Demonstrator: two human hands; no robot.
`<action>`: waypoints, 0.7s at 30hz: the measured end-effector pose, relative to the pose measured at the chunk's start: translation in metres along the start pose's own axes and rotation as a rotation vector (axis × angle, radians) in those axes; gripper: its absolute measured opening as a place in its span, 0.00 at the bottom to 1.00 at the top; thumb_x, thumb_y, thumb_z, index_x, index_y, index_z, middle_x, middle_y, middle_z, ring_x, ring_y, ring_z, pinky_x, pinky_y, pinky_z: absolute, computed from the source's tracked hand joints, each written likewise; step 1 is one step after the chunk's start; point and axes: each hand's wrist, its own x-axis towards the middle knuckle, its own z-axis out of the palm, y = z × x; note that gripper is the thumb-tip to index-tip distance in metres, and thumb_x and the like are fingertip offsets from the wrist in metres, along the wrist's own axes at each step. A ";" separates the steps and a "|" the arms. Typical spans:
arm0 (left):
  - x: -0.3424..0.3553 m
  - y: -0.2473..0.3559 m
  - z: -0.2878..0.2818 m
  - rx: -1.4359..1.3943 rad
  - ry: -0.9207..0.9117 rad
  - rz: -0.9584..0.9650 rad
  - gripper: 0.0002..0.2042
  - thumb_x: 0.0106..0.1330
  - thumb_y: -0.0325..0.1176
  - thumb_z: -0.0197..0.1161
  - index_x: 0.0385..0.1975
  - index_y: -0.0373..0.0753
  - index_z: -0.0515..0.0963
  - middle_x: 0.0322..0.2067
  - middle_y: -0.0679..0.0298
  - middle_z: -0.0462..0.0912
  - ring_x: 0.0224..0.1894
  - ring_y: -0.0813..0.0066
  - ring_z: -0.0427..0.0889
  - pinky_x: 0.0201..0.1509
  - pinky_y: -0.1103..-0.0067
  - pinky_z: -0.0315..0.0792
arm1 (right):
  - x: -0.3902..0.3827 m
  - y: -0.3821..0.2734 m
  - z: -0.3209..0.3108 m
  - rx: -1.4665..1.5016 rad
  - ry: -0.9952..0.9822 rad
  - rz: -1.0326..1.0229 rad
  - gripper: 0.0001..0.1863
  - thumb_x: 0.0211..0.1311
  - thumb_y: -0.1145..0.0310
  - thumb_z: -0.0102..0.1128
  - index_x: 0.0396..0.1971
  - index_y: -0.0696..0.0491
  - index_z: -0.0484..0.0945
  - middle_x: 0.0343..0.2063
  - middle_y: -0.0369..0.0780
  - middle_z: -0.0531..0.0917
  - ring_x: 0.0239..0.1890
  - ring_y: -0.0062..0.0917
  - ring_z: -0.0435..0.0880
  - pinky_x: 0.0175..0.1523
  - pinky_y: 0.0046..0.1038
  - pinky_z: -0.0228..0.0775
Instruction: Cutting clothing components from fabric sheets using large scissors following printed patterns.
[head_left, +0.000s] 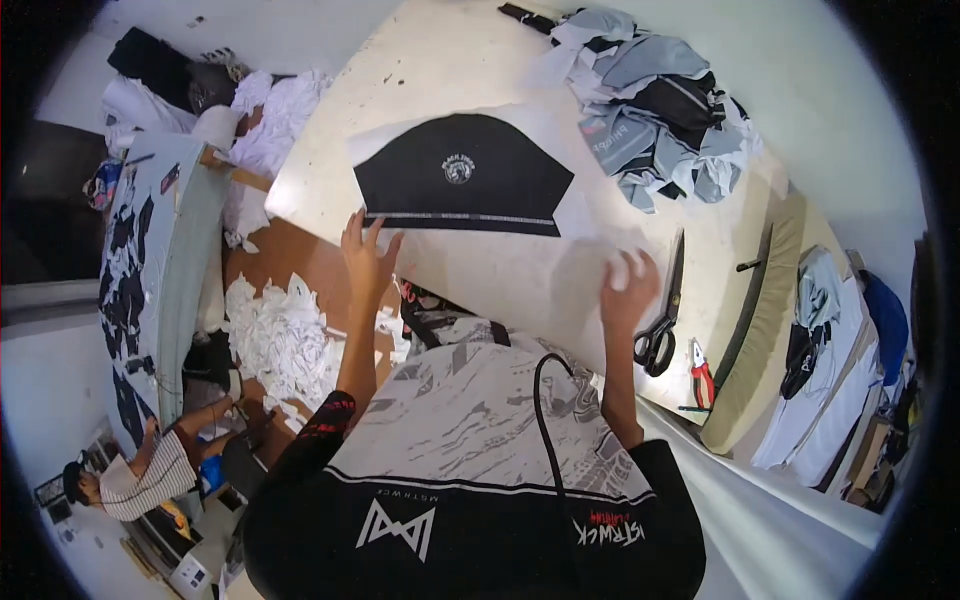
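The black cloth [455,190] lies on the counter [430,60] ahead of both hands, its long axis running left to right. The left hand [370,252] is nearer, fingers spread at its near-left corner, gripping nothing; the right hand [630,287], half-curled, rests apart, any hold impossible to tell.

A workroom seen through a fisheye lens with a dark rim. A pale, smooth wall [800,95] curves at two o'clock; a whitish wall [290,30] stands at eleven. The cream counter [460,50] spreads from the centre toward twelve, its left corner brightly lit. At nine o'clock, a second table [195,225] wears a pale grey-blue cover, near an orange-brown floor [262,258] strewn with white scraps [290,340]. White sheeting [720,480] drapes at four.
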 end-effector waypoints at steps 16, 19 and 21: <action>-0.004 0.097 0.051 0.032 -0.179 0.090 0.36 0.73 0.54 0.64 0.77 0.46 0.66 0.81 0.46 0.52 0.83 0.41 0.47 0.79 0.39 0.43 | -0.090 0.103 -0.095 0.009 -0.308 0.624 0.26 0.50 0.69 0.73 0.50 0.62 0.80 0.42 0.50 0.88 0.43 0.43 0.88 0.54 0.41 0.80; -0.004 0.088 0.070 0.102 -0.220 0.105 0.36 0.74 0.56 0.62 0.78 0.46 0.65 0.80 0.45 0.53 0.82 0.40 0.48 0.79 0.39 0.44 | -0.071 0.088 -0.103 -0.167 -0.522 0.629 0.24 0.50 0.60 0.72 0.43 0.62 0.85 0.39 0.52 0.90 0.43 0.45 0.90 0.53 0.41 0.80; -0.016 0.098 0.079 0.080 -0.241 0.093 0.36 0.74 0.56 0.61 0.78 0.46 0.65 0.80 0.44 0.54 0.82 0.39 0.49 0.79 0.39 0.44 | -0.102 0.107 -0.105 0.171 -0.509 0.719 0.19 0.58 0.63 0.70 0.43 0.62 0.84 0.35 0.47 0.88 0.36 0.37 0.88 0.46 0.37 0.80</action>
